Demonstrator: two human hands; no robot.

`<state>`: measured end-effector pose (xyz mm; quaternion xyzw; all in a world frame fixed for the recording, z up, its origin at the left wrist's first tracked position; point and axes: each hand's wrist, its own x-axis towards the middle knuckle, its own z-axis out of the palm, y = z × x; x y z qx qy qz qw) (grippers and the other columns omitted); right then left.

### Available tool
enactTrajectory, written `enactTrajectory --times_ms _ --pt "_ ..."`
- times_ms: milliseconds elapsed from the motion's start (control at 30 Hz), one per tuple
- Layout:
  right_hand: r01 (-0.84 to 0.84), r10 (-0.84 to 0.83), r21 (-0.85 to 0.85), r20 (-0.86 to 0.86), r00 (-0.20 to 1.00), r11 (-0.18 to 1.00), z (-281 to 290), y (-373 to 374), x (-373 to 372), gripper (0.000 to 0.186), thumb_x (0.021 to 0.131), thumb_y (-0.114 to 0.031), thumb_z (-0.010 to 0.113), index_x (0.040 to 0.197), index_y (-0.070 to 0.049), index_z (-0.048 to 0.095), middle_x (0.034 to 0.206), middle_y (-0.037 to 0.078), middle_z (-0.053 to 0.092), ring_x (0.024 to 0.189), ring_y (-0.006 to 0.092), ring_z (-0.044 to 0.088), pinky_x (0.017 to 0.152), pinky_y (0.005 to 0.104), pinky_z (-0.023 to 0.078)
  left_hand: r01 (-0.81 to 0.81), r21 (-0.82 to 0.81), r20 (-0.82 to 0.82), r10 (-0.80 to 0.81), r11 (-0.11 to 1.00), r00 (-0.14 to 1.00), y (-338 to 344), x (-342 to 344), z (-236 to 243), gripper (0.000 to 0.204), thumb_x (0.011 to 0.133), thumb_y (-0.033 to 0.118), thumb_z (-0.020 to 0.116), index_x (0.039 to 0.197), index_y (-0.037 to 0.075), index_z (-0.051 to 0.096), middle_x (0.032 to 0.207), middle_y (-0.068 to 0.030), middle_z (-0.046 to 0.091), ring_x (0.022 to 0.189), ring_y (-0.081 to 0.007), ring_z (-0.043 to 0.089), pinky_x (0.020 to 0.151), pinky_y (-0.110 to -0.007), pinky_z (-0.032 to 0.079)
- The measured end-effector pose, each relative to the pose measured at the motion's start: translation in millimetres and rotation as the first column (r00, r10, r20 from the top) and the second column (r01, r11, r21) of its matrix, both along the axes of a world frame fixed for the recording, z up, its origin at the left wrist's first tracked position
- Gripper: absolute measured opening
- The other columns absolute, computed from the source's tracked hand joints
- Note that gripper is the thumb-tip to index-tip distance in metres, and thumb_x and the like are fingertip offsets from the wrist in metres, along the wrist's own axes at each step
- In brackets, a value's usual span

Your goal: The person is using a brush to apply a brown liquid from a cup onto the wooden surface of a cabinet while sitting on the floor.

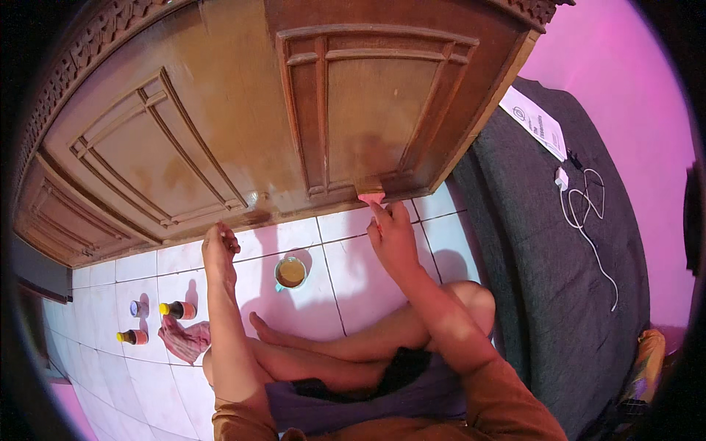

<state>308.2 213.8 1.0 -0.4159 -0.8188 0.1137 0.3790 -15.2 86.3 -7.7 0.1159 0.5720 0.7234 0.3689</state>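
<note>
My right hand [395,237] is closed round the handle of a pinkish-red paintbrush [372,198]. Its brown bristles press against the bottom rail of the right panel on a carved brown wooden cabinet [243,88]. To the left, my left hand [220,248] hovers by the cabinet's lower edge, its fingers curled in and nothing visible in them. On the tiles between my arms stands a cup [291,273] of brown liquid, its handle turned toward me. Wet-looking, shiny patches show along the lower part of the cabinet.
Two dark bottles with yellow caps [178,310], a small round container [137,309] and a crumpled pink cloth [184,339] lie on the white tiles at left. At right, a dark grey mattress-like block [573,242] bears a printed sheet [535,123] and a white charger cable [588,206].
</note>
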Motion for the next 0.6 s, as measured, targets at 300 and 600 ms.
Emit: enactTrajectory --times_ms 300,600 --pt "-0.006 0.004 0.025 0.059 0.998 1.0 -2.1 9.5 9.3 0.038 0.077 0.001 0.061 0.114 -0.004 0.066 0.086 0.012 0.049 0.076 0.0268 0.053 0.069 0.0369 0.048 -0.012 -0.003 0.006 0.012 1.0 1.0 1.0 4.2 1.0 0.023 0.095 0.029 0.055 0.086 0.009 0.057 0.071 -0.0008 0.053 0.059 -0.0113 0.049 0.054 -0.026 0.04" --pt "-0.006 0.007 -0.108 0.01 1.0 0.994 18.4 12.2 14.8 0.041 0.077 0.001 0.059 0.115 -0.012 0.067 0.09 0.013 0.051 0.082 0.0284 0.054 0.075 0.0393 0.048 -0.028 -0.028 0.007 0.029 0.999 1.0 2.1 5.5 2.1 0.022 0.095 0.03 0.055 0.085 0.01 0.056 0.07 -0.0001 0.052 0.06 -0.0102 0.048 0.053 -0.025 0.038"
